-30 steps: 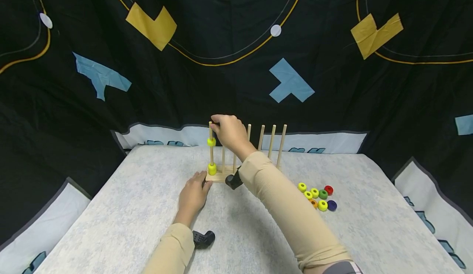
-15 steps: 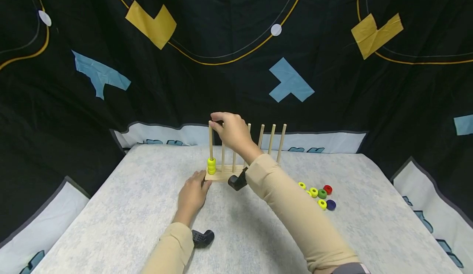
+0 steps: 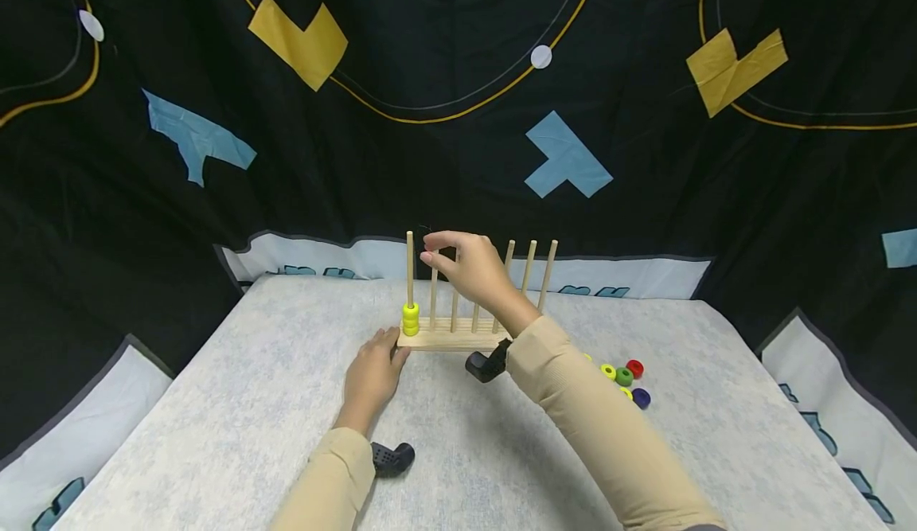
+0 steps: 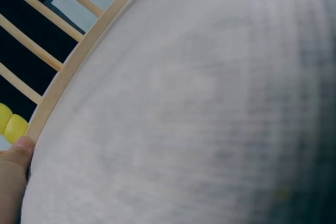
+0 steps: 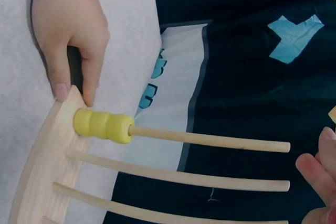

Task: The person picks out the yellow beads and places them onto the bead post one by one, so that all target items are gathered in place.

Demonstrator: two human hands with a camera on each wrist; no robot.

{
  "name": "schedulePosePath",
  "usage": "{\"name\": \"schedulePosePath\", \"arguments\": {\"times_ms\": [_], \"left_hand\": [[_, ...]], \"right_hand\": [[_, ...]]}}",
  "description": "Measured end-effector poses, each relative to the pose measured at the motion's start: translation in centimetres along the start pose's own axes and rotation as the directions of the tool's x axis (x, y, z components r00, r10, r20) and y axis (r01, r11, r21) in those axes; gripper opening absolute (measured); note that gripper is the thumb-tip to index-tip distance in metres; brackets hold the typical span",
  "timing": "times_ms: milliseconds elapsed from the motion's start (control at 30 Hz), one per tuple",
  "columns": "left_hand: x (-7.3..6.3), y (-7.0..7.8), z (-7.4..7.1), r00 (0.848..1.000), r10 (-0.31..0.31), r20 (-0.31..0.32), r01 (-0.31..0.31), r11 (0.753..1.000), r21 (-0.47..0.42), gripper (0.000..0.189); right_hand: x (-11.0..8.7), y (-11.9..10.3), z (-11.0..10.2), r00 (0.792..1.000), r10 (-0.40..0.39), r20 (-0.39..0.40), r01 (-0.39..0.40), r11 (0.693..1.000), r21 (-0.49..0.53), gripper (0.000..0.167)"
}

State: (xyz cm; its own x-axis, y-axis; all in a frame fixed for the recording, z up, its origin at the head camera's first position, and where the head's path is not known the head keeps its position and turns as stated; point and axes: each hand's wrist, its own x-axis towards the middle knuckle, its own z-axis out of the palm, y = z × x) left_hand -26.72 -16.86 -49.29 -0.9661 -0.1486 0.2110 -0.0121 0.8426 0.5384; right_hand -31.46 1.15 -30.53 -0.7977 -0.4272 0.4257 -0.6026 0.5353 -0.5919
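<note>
A wooden peg stand [image 3: 447, 338] with a row of upright rods stands toward the far side of the table. Three yellow beads [image 5: 102, 126] are stacked at the bottom of its leftmost rod. My left hand [image 3: 372, 372] grips the left end of the base, thumb in front and a finger behind, as the right wrist view shows. In the left wrist view its thumb [image 4: 20, 150] lies against the base edge. My right hand [image 3: 474, 270] hovers near the rod tops, thumb and forefinger curved and apart, with nothing between them. It hides parts of some middle rods.
To the right lie loose beads: a red bead [image 3: 634, 368], a green bead [image 3: 625, 376], a purple bead [image 3: 641, 397] and some yellow ones, partly hidden behind my right sleeve [image 3: 609, 427]. A black curtain [image 3: 444, 173] hangs behind the table [image 3: 236, 404].
A yellow bead has dropped down the leftmost rod onto the others. My right hand has let go and moved right, away from that rod. The left hand has stayed at the base.
</note>
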Motion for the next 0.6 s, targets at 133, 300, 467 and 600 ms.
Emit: {"name": "schedulePosePath", "arguments": {"times_ms": [133,300,467,600], "left_hand": [[0.0,0.0,0.1,1.0,-0.003,-0.004,0.003,1.0,0.004,0.052],[0.0,0.1,0.1,1.0,-0.003,-0.012,0.003,1.0,0.016,0.052],[0.0,0.1,0.1,1.0,0.0,-0.01,0.0,1.0,0.018,0.052],[0.0,0.0,0.1,1.0,-0.002,-0.003,0.002,1.0,0.017,0.053]], "right_hand": [[-1.0,0.7,-0.1,1.0,-0.009,0.02,0.008,0.999,0.039,0.028],[-2.2,1.4,-0.2,0.998,-0.032,0.044,0.03,0.998,0.058,0.026],[-3.6,1.8,-0.4,0.996,-0.047,0.074,0.044,0.998,0.046,0.027],[-4.9,2.3,-0.9,0.994,-0.036,0.103,0.031,0.998,0.051,0.026]]}}
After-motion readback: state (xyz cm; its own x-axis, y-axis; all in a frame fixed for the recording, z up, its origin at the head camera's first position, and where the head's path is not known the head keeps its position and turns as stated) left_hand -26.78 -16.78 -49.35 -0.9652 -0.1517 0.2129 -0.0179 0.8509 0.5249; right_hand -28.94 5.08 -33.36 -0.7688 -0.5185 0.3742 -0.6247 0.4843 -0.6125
